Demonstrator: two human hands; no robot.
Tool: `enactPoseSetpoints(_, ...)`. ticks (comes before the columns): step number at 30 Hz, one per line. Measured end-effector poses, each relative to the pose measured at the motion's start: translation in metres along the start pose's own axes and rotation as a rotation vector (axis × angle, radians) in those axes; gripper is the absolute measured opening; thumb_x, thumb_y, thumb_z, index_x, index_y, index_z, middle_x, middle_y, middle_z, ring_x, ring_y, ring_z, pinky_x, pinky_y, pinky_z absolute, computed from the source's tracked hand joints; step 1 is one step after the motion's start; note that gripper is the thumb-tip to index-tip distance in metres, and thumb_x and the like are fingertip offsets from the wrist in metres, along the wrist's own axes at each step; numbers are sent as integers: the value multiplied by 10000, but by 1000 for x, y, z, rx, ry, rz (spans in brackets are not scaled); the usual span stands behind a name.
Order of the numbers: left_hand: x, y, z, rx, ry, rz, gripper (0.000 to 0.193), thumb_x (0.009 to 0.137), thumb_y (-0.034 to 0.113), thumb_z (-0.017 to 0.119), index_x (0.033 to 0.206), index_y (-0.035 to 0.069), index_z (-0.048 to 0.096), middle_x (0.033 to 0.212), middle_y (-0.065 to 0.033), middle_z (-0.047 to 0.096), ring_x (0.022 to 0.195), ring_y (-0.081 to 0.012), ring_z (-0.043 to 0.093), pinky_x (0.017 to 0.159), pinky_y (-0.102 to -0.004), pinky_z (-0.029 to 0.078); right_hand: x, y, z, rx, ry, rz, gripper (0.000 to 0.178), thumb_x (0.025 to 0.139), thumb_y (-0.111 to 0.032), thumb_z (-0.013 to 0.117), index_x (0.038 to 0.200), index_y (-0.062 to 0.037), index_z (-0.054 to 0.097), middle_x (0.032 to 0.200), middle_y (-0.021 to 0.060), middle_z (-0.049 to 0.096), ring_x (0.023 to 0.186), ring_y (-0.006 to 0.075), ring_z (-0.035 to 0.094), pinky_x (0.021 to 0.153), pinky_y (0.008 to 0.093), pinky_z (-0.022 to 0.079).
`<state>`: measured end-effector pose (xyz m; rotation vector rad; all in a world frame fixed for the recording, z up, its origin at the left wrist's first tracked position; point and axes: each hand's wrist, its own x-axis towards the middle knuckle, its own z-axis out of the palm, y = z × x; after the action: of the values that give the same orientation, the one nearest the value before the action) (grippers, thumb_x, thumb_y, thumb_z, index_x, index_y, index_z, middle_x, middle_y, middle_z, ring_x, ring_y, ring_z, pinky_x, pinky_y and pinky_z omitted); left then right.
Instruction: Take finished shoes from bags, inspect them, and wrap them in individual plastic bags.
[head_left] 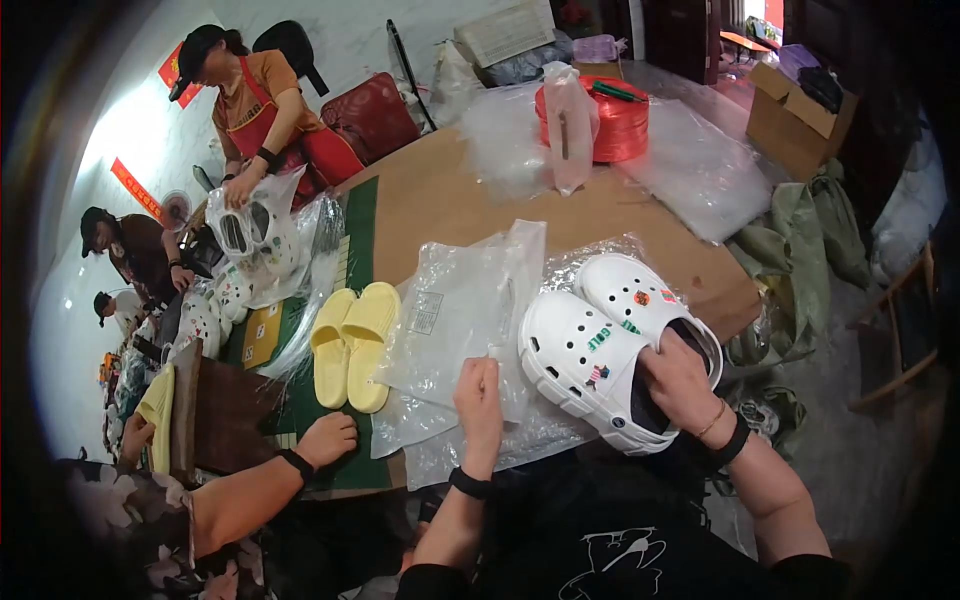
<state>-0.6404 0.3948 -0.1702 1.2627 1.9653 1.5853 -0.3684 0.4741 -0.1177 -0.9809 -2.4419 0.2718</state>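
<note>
A pair of white clogs point(590, 345) with small colourful charms is tilted up at the table's near right. My right hand point(680, 383) grips them, its fingers reaching into the foot opening, where the fingertips are hidden. Left of the clogs, a frosted plastic bag point(450, 310) lies flat over other clear bags. My left hand point(479, 392) is closed at this bag's near part and appears to pinch its film. Beside the bag, a pair of yellow slides point(354, 345) rests on the green strip of the table.
A co-worker's hand point(328, 440) lies near the slides; their other hand holds a yellow slide point(158, 415). Across the table another person handles bagged clogs point(250, 225). Red twine point(620, 125) and stacked clear bags point(705, 180) sit at the far side, a cardboard box point(800, 115) beyond.
</note>
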Motion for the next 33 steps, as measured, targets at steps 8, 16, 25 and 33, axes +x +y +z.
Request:
enactPoseSetpoints(8, -7, 10, 6, 252, -22, 198, 207, 956, 133, 560, 1100, 7, 640, 919, -126, 586, 797, -264, 595, 719, -372, 479, 10, -28, -8, -155, 77, -76, 277, 689, -19, 611, 965, -37, 623, 931, 159, 535, 903, 321, 564, 694, 394, 507)
enactPoseSetpoints(16, 19, 5, 28, 89, -91, 168, 243, 933, 151, 614, 1135, 21, 648, 945, -95, 634, 864, -188, 608, 761, -296, 483, 4, -12, 8, -150, 38, -72, 276, 692, -10, 602, 963, -38, 639, 914, 145, 542, 910, 313, 566, 693, 393, 509)
enactPoseSetpoints(25, 31, -6, 28, -343, -221, -273, 180, 947, 130, 616, 1052, -8, 665, 908, -42, 667, 802, -89, 590, 721, -242, 477, 1, -9, 10, -130, 91, -43, 284, 686, -14, 613, 966, -41, 643, 890, 139, 533, 887, 311, 557, 694, 394, 507)
enactPoseSetpoints(33, 33, -1, 23, -252, -186, -120, 185, 955, 118, 585, 1059, -7, 673, 906, -28, 647, 813, -99, 568, 732, -246, 457, 8, -13, 6, -151, 61, -27, 229, 699, -39, 616, 926, -51, 642, 859, 125, 527, 871, 292, 559, 667, 377, 501)
